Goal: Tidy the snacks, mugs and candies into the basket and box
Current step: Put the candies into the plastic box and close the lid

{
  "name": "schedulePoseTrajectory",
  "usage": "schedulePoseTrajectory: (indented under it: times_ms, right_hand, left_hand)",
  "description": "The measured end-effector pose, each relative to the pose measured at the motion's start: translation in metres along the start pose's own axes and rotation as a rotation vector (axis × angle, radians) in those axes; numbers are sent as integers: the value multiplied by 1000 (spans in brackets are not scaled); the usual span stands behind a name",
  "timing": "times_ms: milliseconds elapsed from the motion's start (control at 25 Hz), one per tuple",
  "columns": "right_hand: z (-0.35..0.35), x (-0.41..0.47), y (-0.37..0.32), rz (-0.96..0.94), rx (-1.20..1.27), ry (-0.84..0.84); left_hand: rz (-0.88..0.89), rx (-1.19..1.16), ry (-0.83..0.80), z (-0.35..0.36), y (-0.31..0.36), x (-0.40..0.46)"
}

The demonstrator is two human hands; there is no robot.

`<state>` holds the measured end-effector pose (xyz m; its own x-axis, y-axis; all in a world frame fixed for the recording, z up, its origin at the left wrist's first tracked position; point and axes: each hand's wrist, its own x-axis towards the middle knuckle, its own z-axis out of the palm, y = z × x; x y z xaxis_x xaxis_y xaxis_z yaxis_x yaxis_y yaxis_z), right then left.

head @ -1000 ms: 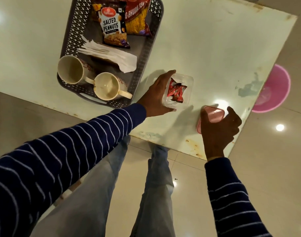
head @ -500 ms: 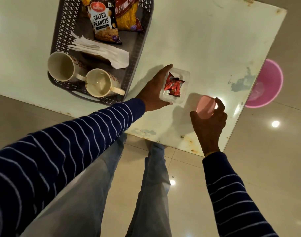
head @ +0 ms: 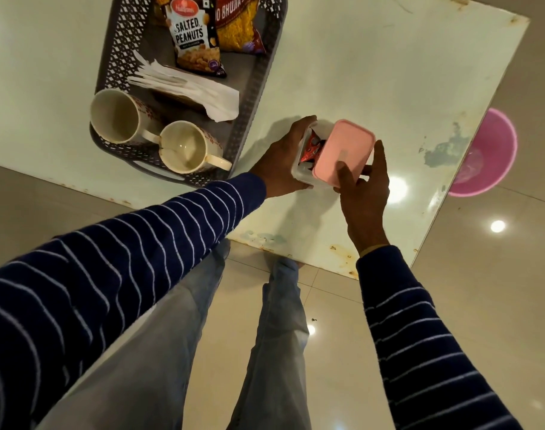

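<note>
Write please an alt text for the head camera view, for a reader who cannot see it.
A person's right hand lowers a pink lid onto a clear box of red candies, which the left hand steadies on a white table. Beside it, a grey basket holds two mugs, napkins and snack packets.

The pink lid (head: 342, 152) covers most of the candies (head: 311, 147) in the box (head: 300, 175). The basket (head: 259, 88) and both snack packets (head: 195, 41) are cut off at the top edge.
</note>
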<state>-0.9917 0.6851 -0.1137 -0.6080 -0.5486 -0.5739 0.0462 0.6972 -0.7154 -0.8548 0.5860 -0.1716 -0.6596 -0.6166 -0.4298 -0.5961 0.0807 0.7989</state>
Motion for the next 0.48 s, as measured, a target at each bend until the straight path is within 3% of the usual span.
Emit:
schedulePoseTrajectory:
  times_ms: [160, 480]
  right_hand:
    - [8, 5, -1, -137, -241, -52]
    - [27, 0, -14, -102, -472, -92]
  left_hand:
    - [-7, -8, 6, 0, -1, 2]
    - [15, -43, -4, 1, -2, 2]
